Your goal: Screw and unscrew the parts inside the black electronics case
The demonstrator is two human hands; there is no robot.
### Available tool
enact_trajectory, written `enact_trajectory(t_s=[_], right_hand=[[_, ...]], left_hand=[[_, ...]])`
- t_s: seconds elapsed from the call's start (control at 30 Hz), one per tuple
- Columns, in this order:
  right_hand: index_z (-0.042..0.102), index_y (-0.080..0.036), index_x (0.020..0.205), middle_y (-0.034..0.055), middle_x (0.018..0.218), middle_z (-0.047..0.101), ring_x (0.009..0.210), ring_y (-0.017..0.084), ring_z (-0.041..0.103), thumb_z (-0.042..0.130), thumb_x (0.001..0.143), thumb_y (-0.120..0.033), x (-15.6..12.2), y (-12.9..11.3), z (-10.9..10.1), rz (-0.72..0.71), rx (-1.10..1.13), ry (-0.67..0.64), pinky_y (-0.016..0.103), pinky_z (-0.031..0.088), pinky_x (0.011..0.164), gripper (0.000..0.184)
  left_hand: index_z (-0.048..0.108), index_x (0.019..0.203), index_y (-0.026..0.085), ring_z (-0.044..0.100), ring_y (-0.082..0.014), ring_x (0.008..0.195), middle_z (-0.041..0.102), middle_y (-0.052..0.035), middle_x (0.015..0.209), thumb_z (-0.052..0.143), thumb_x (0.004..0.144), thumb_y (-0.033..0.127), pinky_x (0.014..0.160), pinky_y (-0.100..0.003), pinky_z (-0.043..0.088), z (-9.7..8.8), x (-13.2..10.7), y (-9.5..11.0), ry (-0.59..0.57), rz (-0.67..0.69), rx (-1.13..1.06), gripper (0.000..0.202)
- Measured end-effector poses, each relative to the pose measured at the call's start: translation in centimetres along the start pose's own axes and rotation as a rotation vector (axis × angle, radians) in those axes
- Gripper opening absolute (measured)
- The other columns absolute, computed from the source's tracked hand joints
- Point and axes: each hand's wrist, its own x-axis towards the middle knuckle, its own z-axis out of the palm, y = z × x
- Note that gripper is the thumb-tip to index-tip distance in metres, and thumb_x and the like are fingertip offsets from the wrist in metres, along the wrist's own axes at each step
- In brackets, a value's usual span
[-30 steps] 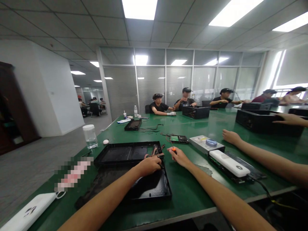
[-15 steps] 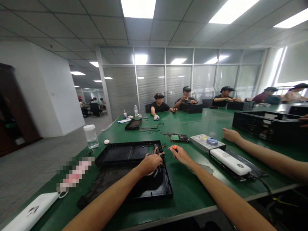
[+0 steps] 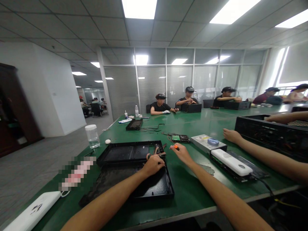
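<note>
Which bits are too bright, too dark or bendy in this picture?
Head view: ceiling lights glare white, and the green table has a pale sheen; head view again: dark shadow in the nearer black tray by the left hand, and the brown cabinet looks curved at the left edge.

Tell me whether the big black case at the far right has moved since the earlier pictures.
Yes: the black case has come nearer the camera, judged against the silver box.

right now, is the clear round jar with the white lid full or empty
Partly full: liquid sits low in the clear round jar, with space under its white lid.
</note>
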Motion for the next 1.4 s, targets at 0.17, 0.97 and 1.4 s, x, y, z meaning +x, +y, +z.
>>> enact_trajectory(t_s=[0.17,0.97,1.4], right_hand=[[0.056,-0.017,0.066,0.0013,0.061,0.054,0.057,0.014,0.049,0.044,0.078,-0.048,-0.3,-0.6,-0.1,0.024,0.013,-0.089,0.024,0.037,0.055,0.035],[0.046,-0.019,0.068,-0.0015,0.058,0.042,0.055,0.012,0.040,0.035,0.081,-0.042,-0.3,-1.4,-2.0,0.057,0.144,0.282,0.023,0.035,0.052,0.029],[0.047,-0.020,0.071,-0.0021,0.057,0.042,0.054,0.013,0.041,0.035,0.082,-0.042,-0.8,-2.0,-1.8,-0.018,-0.008,0.257,0.023,0.033,0.054,0.028]], left_hand=[[0.066,0.083,0.016,0.054,-0.0146,0.083,0.065,-0.0024,0.086,0.052,0.081,0.022,0.081,-0.027,0.038,-0.4,-0.5,0.2,-0.079,0.106,0.049,0.015],[0.055,0.101,0.016,0.057,-0.0148,0.088,0.064,-0.0033,0.090,0.055,0.074,0.016,0.083,-0.026,0.040,-1.5,-0.6,0.3,-0.080,0.025,-0.039,0.027],[0.058,0.100,0.016,0.056,-0.0146,0.087,0.064,-0.0039,0.089,0.055,0.076,0.020,0.082,-0.025,0.040,-1.4,-0.8,0.1,-0.039,0.060,-0.012,0.025]])
